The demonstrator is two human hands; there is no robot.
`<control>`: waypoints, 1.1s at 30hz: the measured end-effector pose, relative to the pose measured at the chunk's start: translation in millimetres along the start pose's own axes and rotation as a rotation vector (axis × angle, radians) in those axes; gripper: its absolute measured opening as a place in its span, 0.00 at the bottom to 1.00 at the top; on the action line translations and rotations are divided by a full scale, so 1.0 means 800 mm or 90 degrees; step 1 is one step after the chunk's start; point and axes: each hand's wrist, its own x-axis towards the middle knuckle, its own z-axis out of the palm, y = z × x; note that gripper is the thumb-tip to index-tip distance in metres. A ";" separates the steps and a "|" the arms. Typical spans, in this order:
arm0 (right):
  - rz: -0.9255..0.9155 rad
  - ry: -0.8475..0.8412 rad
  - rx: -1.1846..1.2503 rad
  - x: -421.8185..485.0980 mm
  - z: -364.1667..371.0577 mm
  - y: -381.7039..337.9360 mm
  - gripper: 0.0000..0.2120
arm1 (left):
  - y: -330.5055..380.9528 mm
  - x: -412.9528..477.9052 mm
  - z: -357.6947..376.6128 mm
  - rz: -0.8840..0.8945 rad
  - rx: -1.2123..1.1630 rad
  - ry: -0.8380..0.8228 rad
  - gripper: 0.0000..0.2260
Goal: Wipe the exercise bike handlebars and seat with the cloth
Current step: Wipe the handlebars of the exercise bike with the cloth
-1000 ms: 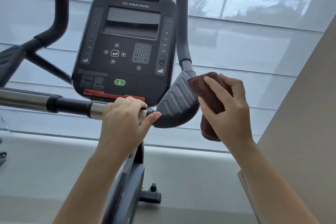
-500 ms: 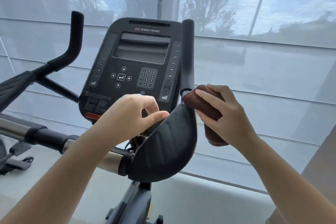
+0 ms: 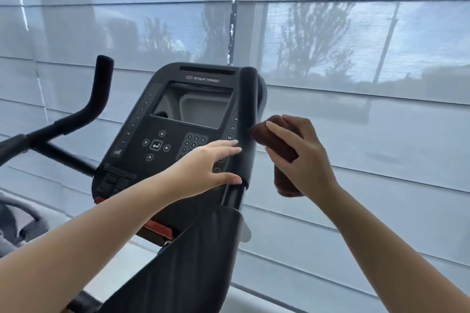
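The bike's right handlebar (image 3: 248,109) rises as a black upright grip beside the console (image 3: 178,119). My right hand (image 3: 302,160) grips a folded brown cloth (image 3: 276,141), whose tip touches the right side of that upright grip. My left hand (image 3: 203,169) reaches toward the same grip from the left with fingers straight and spread, the thumb just short of the grip's lower end. The left handlebar (image 3: 99,94) curves up at far left, untouched. A black elbow pad (image 3: 193,262) sits below the grip. The seat is out of view.
A window with translucent blinds (image 3: 356,134) fills the background right behind the bike. A white sill (image 3: 254,300) runs along the bottom. Another machine's dark parts (image 3: 17,223) show at the lower left edge.
My left hand let go of the horizontal bar, rose and opened toward the upright grip. My right hand carried the cloth up from the elbow pad to the grip. The view tilted upward.
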 end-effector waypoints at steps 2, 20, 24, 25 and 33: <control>-0.019 0.028 0.022 0.032 0.010 0.011 0.19 | -0.002 0.005 0.001 -0.014 -0.003 -0.009 0.27; -0.007 0.094 0.183 0.037 0.050 0.037 0.17 | -0.001 -0.007 0.017 -0.022 -0.073 0.127 0.25; -0.014 0.162 0.139 0.110 0.056 0.038 0.18 | -0.002 -0.008 0.019 -0.027 -0.077 0.126 0.23; -0.007 0.154 0.149 0.114 0.060 0.039 0.18 | -0.002 -0.009 0.018 -0.025 -0.075 0.124 0.23; 0.023 0.038 0.224 -0.028 0.073 0.030 0.20 | -0.004 -0.007 0.016 0.014 -0.052 0.126 0.23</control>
